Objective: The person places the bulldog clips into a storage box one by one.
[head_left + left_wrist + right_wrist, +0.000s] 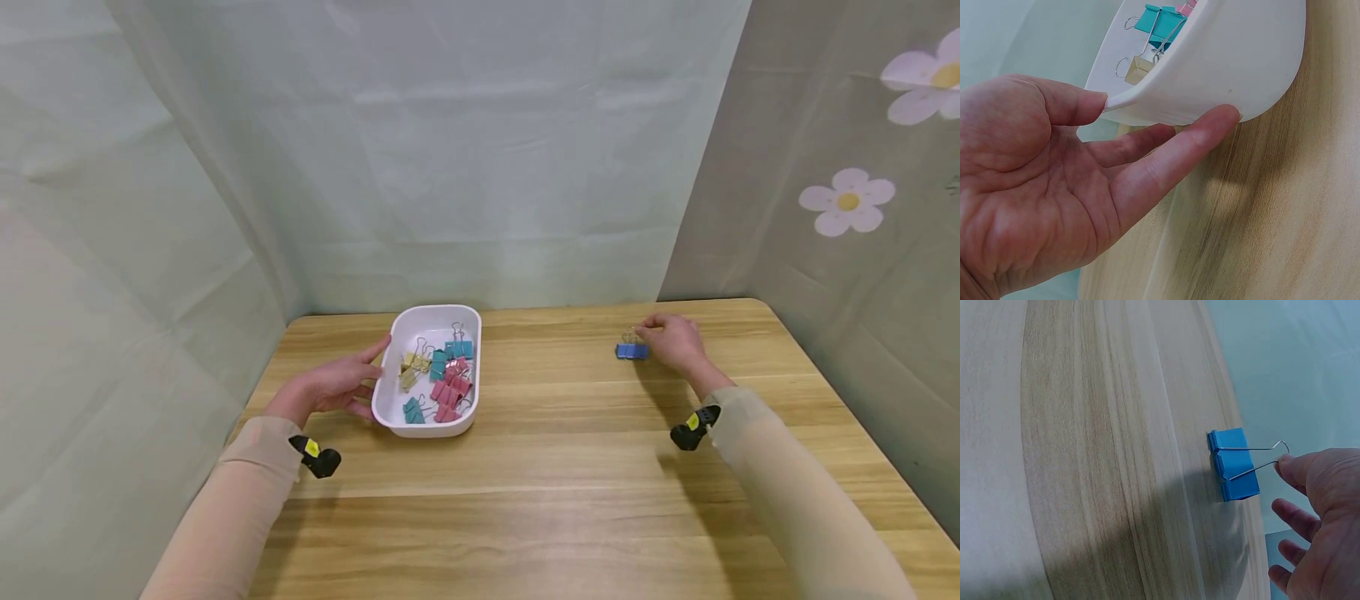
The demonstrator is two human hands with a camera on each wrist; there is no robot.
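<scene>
A white tray point(429, 430) sits at the back left of the wooden table, with several binder clips point(444, 380) in pink, teal and yellow inside. My left hand point(339, 385) rests against its left side. In the left wrist view the left hand point(1116, 181) has its thumb tip on the rim of the tray point(1235, 56) and straight fingers along the wall. A blue binder clip point(632, 351) lies alone at the back right. My right hand point(671, 337) pinches its wire handle. In the right wrist view, the right hand point(1319, 506) meets the wire of the blue clip point(1233, 464).
The wooden table point(555, 500) ends at pale fabric walls at the back and left. A grey curtain with flowers point(847, 200) hangs on the right. Black wrist cameras point(317, 457) sit on both sleeves.
</scene>
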